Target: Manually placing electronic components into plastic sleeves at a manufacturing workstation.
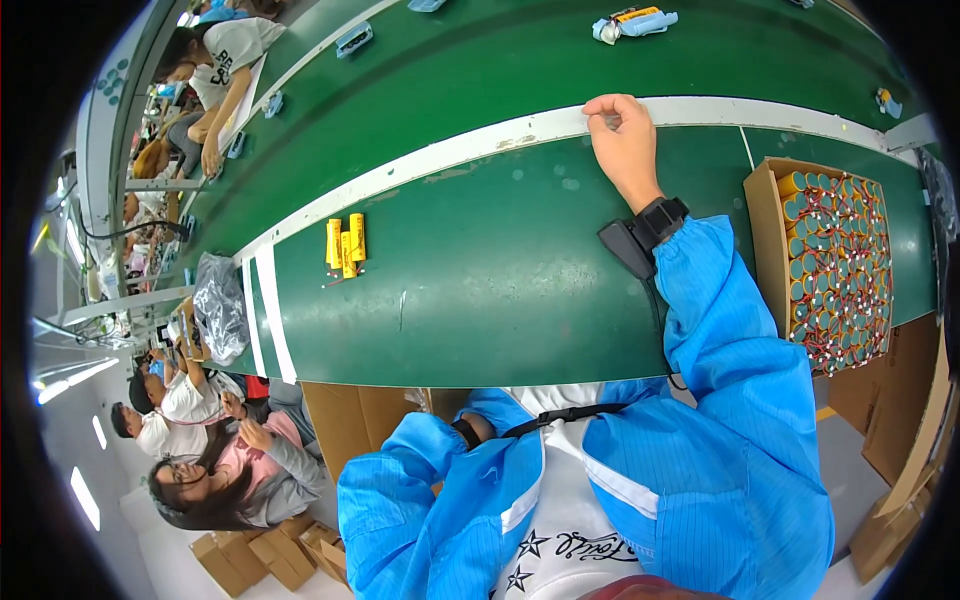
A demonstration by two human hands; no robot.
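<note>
One head view, and our landmark is the long white painted rail (450, 157), curving between the glossy green workbench (480, 290) on our side and the green belt (480, 85) beyond. Here's our right hand (625, 145), right over the rail! The fingers curl inward, thumb close to the index finger; whether they grip anything, we cannot tell. On that wrist, just this side of the rail, we've got a black wristband (664, 217) with a squarish black plastic module (627, 248) beside it. Our left hand is hidden, well this side of the rail, so its fingers we cannot read.

Over to the three yellow cylindrical cells (347, 246): they lie close together on our side of the rail, toward its left end, thin leads poking out. Toward its right end, same side, it's the open brown cardboard box (768, 240), packed with rows of yellow cylinders (838, 270), teal ends showing, red and black wires across them.

Beyond the rail, a blue-and-yellow wrapped bundle (635, 24) sits on the belt, and far left a white-shirted co-worker (235, 50) leans in.
</note>
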